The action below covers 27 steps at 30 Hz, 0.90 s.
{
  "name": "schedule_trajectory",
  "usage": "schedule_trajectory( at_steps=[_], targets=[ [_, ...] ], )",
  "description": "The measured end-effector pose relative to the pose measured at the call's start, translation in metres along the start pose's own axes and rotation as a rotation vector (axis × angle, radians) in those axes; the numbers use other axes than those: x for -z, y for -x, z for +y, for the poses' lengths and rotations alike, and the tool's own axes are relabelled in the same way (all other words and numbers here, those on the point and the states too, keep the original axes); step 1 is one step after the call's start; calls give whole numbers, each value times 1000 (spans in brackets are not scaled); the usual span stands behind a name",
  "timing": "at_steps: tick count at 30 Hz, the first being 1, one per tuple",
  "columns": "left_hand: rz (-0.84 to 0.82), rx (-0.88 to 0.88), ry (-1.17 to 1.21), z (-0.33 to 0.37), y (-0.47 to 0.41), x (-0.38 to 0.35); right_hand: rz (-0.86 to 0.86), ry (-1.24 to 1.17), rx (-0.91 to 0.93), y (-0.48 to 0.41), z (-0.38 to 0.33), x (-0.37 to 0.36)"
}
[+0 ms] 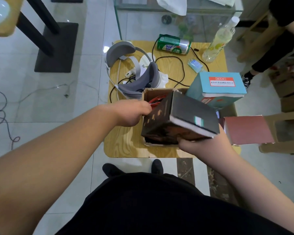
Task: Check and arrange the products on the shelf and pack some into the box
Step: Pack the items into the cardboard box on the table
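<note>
Head view: packing step. Right hand [197, 146] grips dark box [185, 116], tilted over carton [156, 91] at surface [124, 146] front edge. Left hand [134, 114] reaches inside carton, grip unclear. Next: make room, lower box in.

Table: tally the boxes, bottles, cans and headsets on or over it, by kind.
Boxes: 4 (cardboard, black, teal, maroon)
Bottles: 2 (tall, small blue)
Cans: 1
Headsets: 1
Total: 8
</note>
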<state>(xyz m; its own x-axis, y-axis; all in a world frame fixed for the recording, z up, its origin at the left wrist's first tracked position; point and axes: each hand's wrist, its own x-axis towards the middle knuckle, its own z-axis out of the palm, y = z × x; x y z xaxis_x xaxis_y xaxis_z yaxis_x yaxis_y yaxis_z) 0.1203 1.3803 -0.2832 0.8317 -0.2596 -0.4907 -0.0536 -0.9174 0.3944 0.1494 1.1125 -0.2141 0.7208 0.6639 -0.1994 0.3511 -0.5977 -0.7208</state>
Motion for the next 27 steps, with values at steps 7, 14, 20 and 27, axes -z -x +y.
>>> schedule_trajectory(
  at_steps=[7,14,20,27],
  targets=[
    [349,136,851,33,45,14,65,-40,72,-38,-35,35],
    [739,303,821,41,27,29,317,3,173,-49,-32,75],
    [712,321,720,61,-4,24,360,137,213,-46,1,92],
    [629,336,636,73,-26,18,257,371,177,-54,21,97]
  ],
)
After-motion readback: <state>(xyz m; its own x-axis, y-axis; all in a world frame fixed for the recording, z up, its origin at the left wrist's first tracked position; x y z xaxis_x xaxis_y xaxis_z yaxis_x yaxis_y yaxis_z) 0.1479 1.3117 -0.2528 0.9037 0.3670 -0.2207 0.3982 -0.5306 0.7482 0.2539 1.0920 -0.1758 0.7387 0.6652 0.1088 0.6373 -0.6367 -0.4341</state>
